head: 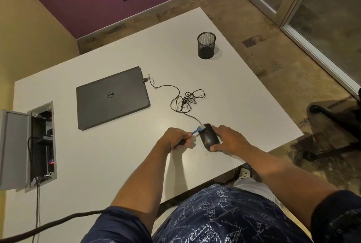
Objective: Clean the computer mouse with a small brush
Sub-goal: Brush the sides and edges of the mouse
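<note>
Right hand (228,141) fingers clamp the mouse (209,137) to the desk (117,155); left hand (176,138) fingers pinch the brush (197,130). Short, light strokes at the mouse's cable end should suit.

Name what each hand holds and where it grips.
Left hand: brush, by its handle. Right hand: mouse, by its right side and near end.
</note>
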Action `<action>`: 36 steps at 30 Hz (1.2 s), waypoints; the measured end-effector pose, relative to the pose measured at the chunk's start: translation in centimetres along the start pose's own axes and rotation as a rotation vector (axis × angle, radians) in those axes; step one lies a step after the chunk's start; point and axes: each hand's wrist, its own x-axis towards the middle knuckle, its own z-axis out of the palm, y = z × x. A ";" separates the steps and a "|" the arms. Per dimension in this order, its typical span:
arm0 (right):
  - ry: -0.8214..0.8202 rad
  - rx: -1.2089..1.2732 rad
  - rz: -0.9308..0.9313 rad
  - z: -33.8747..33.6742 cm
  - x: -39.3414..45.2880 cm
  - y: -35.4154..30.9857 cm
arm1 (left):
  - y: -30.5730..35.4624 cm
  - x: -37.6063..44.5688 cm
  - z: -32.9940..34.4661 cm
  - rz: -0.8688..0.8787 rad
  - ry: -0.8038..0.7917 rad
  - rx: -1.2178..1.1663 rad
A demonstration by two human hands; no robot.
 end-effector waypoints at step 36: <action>0.002 0.020 -0.005 0.0 -0.1 0.0 | 1.1 -0.7 1.7 -0.058 0.075 -0.087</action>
